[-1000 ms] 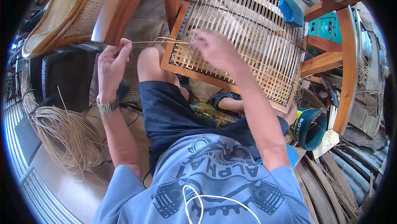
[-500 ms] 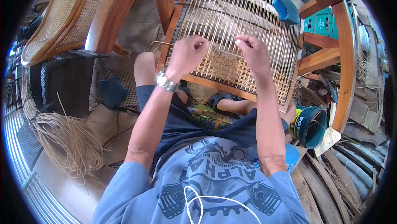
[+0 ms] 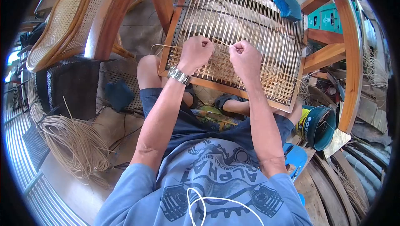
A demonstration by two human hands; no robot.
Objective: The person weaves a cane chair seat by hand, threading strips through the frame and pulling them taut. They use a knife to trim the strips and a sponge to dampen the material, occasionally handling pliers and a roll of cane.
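A wooden chair seat frame (image 3: 233, 87) lies across my knees, strung with parallel cane strands and woven into a grid along its near side. My left hand (image 3: 197, 53), a metal watch at its wrist, is closed in a pinch above the weaving. To its right, my right hand (image 3: 246, 61) is pinched shut as well. A thin cane strand (image 3: 221, 43) spans the short gap between the two hands. Its loose end (image 3: 156, 46) seems to curl out past the frame's left edge. The fingertips partly hide the strand.
A blue foam piece (image 3: 287, 5) rests on the seat's far right. Chair legs (image 3: 350, 63) rise at both sides. A coil of cane (image 3: 75, 142) lies at the left, near a woven-back chair (image 3: 56, 34). At the right stands a bucket (image 3: 318, 128).
Both hands have come closer together. My left hand has shifted right and my right hand left and slightly down, still pinched. The view has shifted slightly.
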